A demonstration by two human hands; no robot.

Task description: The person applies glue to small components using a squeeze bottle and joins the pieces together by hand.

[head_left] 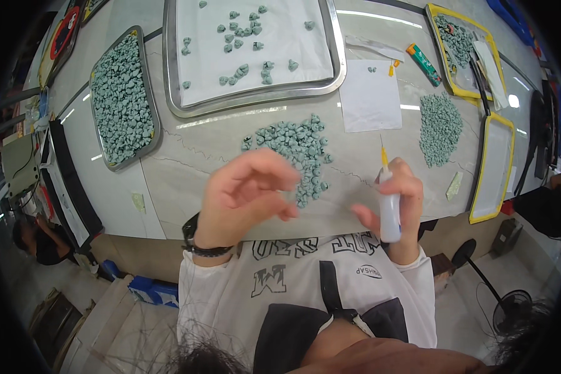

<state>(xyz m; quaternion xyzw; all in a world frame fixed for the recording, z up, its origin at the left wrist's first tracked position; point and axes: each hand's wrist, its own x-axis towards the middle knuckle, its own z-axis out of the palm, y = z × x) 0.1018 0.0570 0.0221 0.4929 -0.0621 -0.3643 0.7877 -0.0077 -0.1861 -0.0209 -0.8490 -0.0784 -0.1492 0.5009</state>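
Observation:
My left hand [246, 196] is over the table's near edge, its fingers curved and the thumb apart from them, at the side of a loose pile of small grey-green pieces [305, 153]. I make out nothing held in it, though the fingertips are blurred. In my right hand [406, 193] is a white squeeze bottle [389, 215] with a yellow nozzle and thin needle tip pointing up and away. Beyond that tip lies a white paper sheet [371, 103] with a couple of tiny pieces and orange-yellow bits on it.
A metal tray [171, 93] lined with white holds scattered pieces. Farther left, another tray [156, 128] is full of them. At right are a heap of smaller pieces [441, 128], a green tube [424, 63], a yellow-rimmed tray [495, 37] and a yellow-framed tray [492, 165].

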